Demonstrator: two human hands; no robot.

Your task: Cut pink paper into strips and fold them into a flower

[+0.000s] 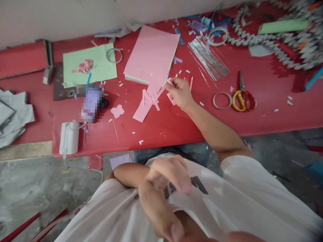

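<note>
My right hand is over the red table, its thumb and fingertips pinching a small piece of pink paper. Just left of it lie several cut pink paper strips, loosely crossed over one another. Behind them, a stack of coloured paper sheets has a pink sheet on top. My left hand is raised close to the camera, in front of my white shirt. Its fingers are bent, the thumb stands apart from them, and nothing shows in its grasp.
Yellow-and-red-handled scissors and a tape roll lie right of my right hand. Thin silver wires are behind. At left are a green sheet with pink scraps, a blurred-out phone and a white power bank with a cable.
</note>
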